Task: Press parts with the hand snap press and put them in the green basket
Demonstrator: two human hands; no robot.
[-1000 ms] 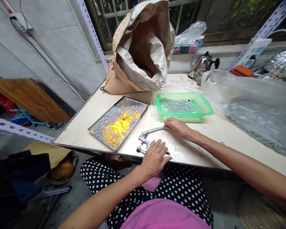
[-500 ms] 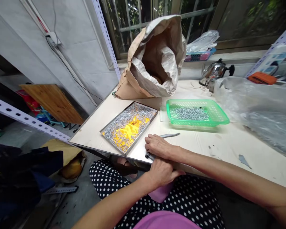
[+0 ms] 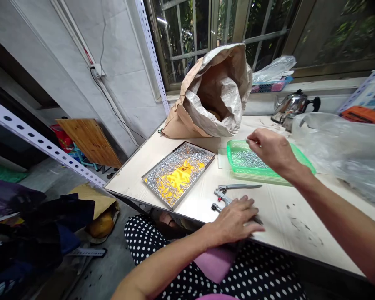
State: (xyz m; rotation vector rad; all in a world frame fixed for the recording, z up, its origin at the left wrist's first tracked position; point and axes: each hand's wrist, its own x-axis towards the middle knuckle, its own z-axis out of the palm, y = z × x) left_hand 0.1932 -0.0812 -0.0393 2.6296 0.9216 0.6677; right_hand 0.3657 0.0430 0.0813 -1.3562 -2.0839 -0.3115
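Note:
My left hand (image 3: 237, 218) lies over the lower handle of a grey plier-like tool (image 3: 223, 193) at the table's front edge, its fingers spread. Above the green basket (image 3: 311, 166) is my right hand (image 3: 271, 150), its fingertips pinched on a tiny piece too small to name. Many small metal pieces (image 3: 248, 158) lie in the basket. To the left, a shallow metal tray (image 3: 190, 193) holds more of these pieces over a yellow surface (image 3: 179, 177).
Behind the tray leans a large open paper sack (image 3: 187, 118). A steel kettle (image 3: 292, 106), an orange object (image 3: 362, 114) and clear plastic bags (image 3: 340, 146) stand at the back right. The table's left edge (image 3: 121, 193) is near the tray.
My right hand has lifted from the front edge and moved to the basket. My left hand has spread out, and more of the tool shows. The view has shifted.

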